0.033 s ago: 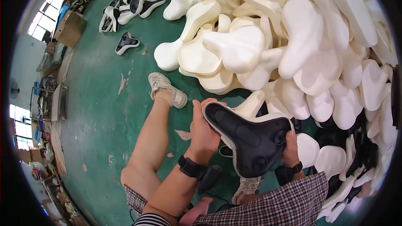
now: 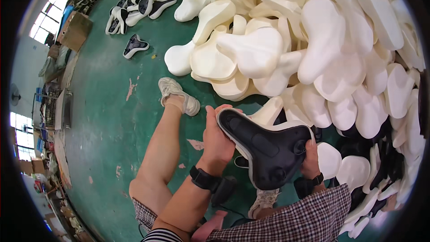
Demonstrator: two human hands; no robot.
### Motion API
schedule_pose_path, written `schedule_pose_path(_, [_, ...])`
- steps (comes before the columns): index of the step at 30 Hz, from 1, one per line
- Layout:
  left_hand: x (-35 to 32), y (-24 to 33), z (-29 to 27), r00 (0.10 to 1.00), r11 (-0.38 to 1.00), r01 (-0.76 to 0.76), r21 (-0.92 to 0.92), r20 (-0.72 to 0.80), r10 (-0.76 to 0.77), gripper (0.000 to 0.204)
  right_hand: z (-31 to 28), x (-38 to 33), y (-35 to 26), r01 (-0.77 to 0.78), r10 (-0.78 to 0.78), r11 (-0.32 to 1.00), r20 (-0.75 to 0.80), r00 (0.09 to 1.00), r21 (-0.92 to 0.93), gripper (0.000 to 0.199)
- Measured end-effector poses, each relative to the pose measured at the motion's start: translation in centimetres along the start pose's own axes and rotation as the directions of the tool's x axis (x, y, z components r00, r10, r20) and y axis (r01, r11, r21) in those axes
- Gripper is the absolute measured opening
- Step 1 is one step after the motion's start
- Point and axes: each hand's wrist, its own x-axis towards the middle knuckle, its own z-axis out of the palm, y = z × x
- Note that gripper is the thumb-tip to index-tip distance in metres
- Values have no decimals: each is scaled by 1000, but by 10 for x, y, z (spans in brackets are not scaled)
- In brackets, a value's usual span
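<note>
One bicycle saddle (image 2: 268, 151), black underside up, is held between the left hand (image 2: 218, 138) at its narrow nose and the right hand (image 2: 310, 161) at its wide rear. It is kept near the body, above the green floor (image 2: 103, 121). A heap of white foam pads (image 2: 304, 49) is piled far and right.

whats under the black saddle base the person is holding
A white foam pad shows as a rim beneath the black saddle base, held by the left hand and right hand. The rest of the pad is covered.
</note>
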Motion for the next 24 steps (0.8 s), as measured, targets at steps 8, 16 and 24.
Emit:
schedule_pose_path(8, [0, 5, -1, 994, 999, 0, -33, 108, 3, 39, 18, 4, -12, 76, -79, 992, -22, 997, -100, 67])
schedule_pose_path(16, [-1, 8, -2, 970, 540, -234, 809, 154, 189, 43, 17, 3, -25, 152, -184, 919, -55, 981, -364, 64])
schedule_pose_path(24, [2, -6, -2, 984, 787, -177, 591, 88, 155, 44, 18, 9, -12, -18, 74, 948, -165, 983, 319, 63])
